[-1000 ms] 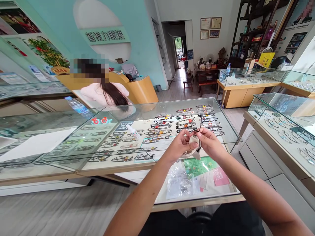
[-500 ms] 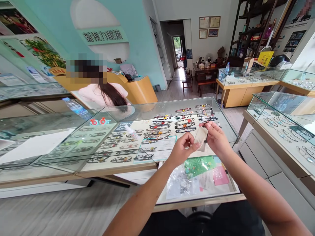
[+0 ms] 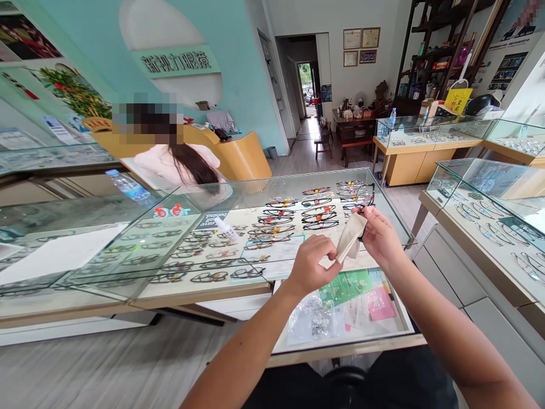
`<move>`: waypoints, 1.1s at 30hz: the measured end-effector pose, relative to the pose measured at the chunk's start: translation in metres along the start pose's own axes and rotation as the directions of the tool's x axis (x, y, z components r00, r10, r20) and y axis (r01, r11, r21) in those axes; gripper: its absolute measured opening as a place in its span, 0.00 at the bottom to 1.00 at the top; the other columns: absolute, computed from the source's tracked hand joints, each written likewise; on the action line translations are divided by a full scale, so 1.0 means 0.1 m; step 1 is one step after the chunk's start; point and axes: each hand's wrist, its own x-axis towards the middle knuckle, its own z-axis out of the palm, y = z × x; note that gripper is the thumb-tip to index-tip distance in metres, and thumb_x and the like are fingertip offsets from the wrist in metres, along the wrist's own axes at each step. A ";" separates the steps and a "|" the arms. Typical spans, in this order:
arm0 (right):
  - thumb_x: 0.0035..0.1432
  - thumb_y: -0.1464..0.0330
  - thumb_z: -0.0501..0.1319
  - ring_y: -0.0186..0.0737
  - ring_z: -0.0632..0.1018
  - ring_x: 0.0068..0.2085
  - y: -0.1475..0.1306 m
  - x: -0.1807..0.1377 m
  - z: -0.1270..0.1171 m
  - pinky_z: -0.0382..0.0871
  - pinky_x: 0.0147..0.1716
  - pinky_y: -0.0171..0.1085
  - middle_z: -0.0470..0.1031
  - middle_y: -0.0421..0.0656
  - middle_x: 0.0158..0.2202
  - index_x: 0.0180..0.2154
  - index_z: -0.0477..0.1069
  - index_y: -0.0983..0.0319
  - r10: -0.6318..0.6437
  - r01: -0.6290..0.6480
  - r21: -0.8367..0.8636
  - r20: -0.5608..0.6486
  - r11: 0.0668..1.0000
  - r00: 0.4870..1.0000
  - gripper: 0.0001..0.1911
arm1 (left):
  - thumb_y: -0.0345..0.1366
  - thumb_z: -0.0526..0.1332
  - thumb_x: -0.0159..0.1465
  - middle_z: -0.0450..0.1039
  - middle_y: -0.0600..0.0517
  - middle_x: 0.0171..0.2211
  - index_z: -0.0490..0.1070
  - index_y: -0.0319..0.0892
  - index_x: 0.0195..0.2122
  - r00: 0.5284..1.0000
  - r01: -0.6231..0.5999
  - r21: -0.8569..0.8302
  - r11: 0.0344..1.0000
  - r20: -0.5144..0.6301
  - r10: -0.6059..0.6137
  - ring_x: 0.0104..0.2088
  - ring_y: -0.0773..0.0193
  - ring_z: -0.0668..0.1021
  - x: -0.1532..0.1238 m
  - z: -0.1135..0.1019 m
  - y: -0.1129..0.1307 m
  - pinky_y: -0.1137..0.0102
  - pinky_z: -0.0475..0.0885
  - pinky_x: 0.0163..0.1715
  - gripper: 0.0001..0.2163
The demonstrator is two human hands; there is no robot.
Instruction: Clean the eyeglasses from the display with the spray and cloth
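Between my hands is a beige cloth (image 3: 351, 238), stretched from one hand to the other above the glass display case (image 3: 238, 184). My left hand (image 3: 314, 260) pinches its lower left end between thumb and fingers. My right hand (image 3: 382, 234) is closed on dark-framed eyeglasses (image 3: 371, 200), whose thin temple sticks up past the fingers. The cloth's upper end lies against the glasses at the right fingers. Much of the frame is hidden by the cloth and fingers. Below my hands is an open drawer (image 3: 276, 341) with a green packet (image 3: 347, 287), clear plastic bags and a pink paper (image 3: 382, 304).
Rows of eyeglasses (image 3: 319, 216) lie inside the case. On its glass top stand a small white bottle (image 3: 227, 229) and red toy-like glasses (image 3: 170, 211). A water bottle (image 3: 130, 187) is at the left. A person (image 3: 174, 153) sits beyond the case. More display cases (image 3: 489, 221) stand at the right.
My left hand has drawn down and slightly left, pulling the cloth longer. The glasses in my right hand have tilted and shifted a little to the right.
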 end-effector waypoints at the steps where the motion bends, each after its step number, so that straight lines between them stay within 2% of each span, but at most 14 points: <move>1: 0.48 0.52 0.83 0.34 0.76 0.31 0.00 0.00 0.00 0.72 0.32 0.35 0.85 0.37 0.36 0.31 0.75 0.56 0.003 -0.003 -0.003 0.011 1.000 1.000 0.24 | 0.32 0.66 0.66 0.64 0.58 0.22 0.60 0.45 0.27 1.000 0.003 -0.045 0.999 0.001 -0.003 0.25 0.66 0.66 -0.01 0.00 0.01 0.68 0.61 0.30 0.15; 4: 0.50 0.52 0.82 0.36 0.77 0.32 0.04 -0.03 0.03 0.74 0.34 0.36 0.85 0.38 0.36 0.32 0.76 0.56 0.027 -0.026 -0.023 0.058 0.999 0.998 0.22 | 0.46 0.63 0.72 0.62 0.55 0.23 0.59 0.46 0.26 0.991 0.084 -0.202 0.976 -0.087 -0.103 0.27 0.64 0.66 -0.01 -0.01 0.02 0.66 0.62 0.30 0.20; 6: 0.50 0.52 0.82 0.37 0.78 0.33 0.07 -0.06 0.05 0.74 0.35 0.37 0.85 0.39 0.36 0.33 0.76 0.56 0.059 -0.056 -0.033 0.099 0.998 0.993 0.22 | 0.53 0.58 0.75 0.68 0.52 0.29 0.64 0.46 0.29 0.960 0.195 -0.271 0.943 -0.145 -0.240 0.32 0.61 0.71 0.00 0.00 0.02 0.65 0.66 0.35 0.21; 7: 0.50 0.52 0.82 0.38 0.78 0.33 0.09 -0.07 0.07 0.74 0.35 0.37 0.85 0.39 0.36 0.33 0.76 0.56 0.080 -0.076 -0.035 0.124 0.996 0.989 0.22 | 0.56 0.58 0.75 0.71 0.50 0.32 0.68 0.45 0.32 0.933 0.278 -0.316 0.907 -0.135 -0.334 0.35 0.60 0.73 0.01 0.01 0.02 0.65 0.69 0.38 0.21; 8: 0.50 0.52 0.82 0.38 0.79 0.32 0.11 -0.09 0.08 0.74 0.35 0.38 0.85 0.39 0.36 0.32 0.76 0.56 0.100 -0.095 -0.038 0.147 0.995 0.984 0.22 | 0.58 0.59 0.75 0.74 0.49 0.35 0.71 0.45 0.36 0.895 0.375 -0.376 0.847 -0.092 -0.437 0.37 0.59 0.75 0.01 0.03 0.02 0.65 0.70 0.39 0.22; 10: 0.50 0.51 0.82 0.38 0.78 0.32 0.15 -0.12 0.11 0.74 0.35 0.38 0.83 0.38 0.34 0.32 0.76 0.56 0.120 -0.112 -0.056 0.175 0.992 0.977 0.22 | 0.66 0.63 0.69 0.76 0.49 0.36 0.75 0.43 0.41 0.779 0.566 -0.499 0.657 0.061 -0.625 0.35 0.61 0.75 0.02 0.07 0.01 0.66 0.69 0.37 0.26; 12: 0.49 0.50 0.83 0.37 0.77 0.32 0.18 -0.14 0.12 0.74 0.36 0.37 0.81 0.36 0.31 0.32 0.77 0.55 0.125 -0.109 -0.093 0.181 0.990 0.976 0.23 | 0.71 0.69 0.60 0.73 0.53 0.30 0.78 0.42 0.43 0.687 0.671 -0.552 0.496 0.210 -0.696 0.29 0.65 0.69 0.03 0.10 0.00 0.68 0.64 0.30 0.33; 14: 0.49 0.50 0.83 0.35 0.76 0.31 0.20 -0.15 0.12 0.72 0.36 0.35 0.78 0.35 0.29 0.31 0.76 0.56 0.125 -0.103 -0.132 0.177 0.986 0.976 0.23 | 0.71 0.73 0.55 0.67 0.57 0.26 0.81 0.41 0.46 0.647 0.711 -0.565 0.419 0.290 -0.705 0.26 0.68 0.64 0.03 0.11 -0.01 0.70 0.60 0.28 0.36; 17: 0.48 0.49 0.83 0.35 0.75 0.31 0.22 -0.16 0.12 0.71 0.35 0.35 0.78 0.35 0.29 0.30 0.76 0.56 0.133 -0.104 -0.162 0.183 0.981 0.974 0.24 | 0.68 0.78 0.50 0.64 0.58 0.25 0.82 0.40 0.46 0.619 0.732 -0.585 0.351 0.354 -0.701 0.27 0.70 0.64 0.05 0.10 -0.02 0.71 0.60 0.30 0.37; 20: 0.48 0.50 0.83 0.37 0.78 0.34 0.22 -0.16 0.13 0.72 0.37 0.36 0.81 0.37 0.31 0.30 0.76 0.56 0.153 -0.123 -0.150 0.202 0.981 0.967 0.24 | 0.68 0.79 0.47 0.63 0.57 0.25 0.81 0.39 0.36 0.602 0.751 -0.577 0.321 0.398 -0.692 0.27 0.70 0.64 0.07 0.08 -0.03 0.71 0.61 0.30 0.34; 23: 0.49 0.50 0.83 0.38 0.80 0.34 0.21 -0.16 0.13 0.73 0.37 0.37 0.83 0.38 0.33 0.31 0.75 0.56 0.175 -0.148 -0.135 0.216 0.980 0.961 0.24 | 0.69 0.79 0.46 0.64 0.57 0.24 0.77 0.38 0.29 0.592 0.766 -0.555 0.323 0.414 -0.692 0.27 0.70 0.64 0.08 0.07 -0.03 0.71 0.60 0.29 0.34; 29: 0.47 0.51 0.83 0.35 0.77 0.30 0.21 -0.15 0.11 0.71 0.32 0.35 0.81 0.36 0.30 0.31 0.74 0.57 0.169 -0.145 -0.134 0.186 0.980 0.968 0.25 | 0.69 0.77 0.50 0.69 0.55 0.27 0.79 0.39 0.34 0.606 0.764 -0.532 0.364 0.402 -0.686 0.30 0.68 0.67 0.09 0.06 -0.03 0.71 0.63 0.34 0.34; 33: 0.48 0.51 0.83 0.37 0.80 0.32 0.20 -0.15 0.11 0.74 0.35 0.36 0.85 0.38 0.34 0.31 0.75 0.57 0.163 -0.140 -0.130 0.194 0.982 0.967 0.24 | 0.69 0.76 0.52 0.68 0.55 0.24 0.76 0.39 0.28 0.613 0.769 -0.511 0.384 0.421 -0.669 0.28 0.68 0.66 0.08 0.03 -0.04 0.71 0.60 0.32 0.33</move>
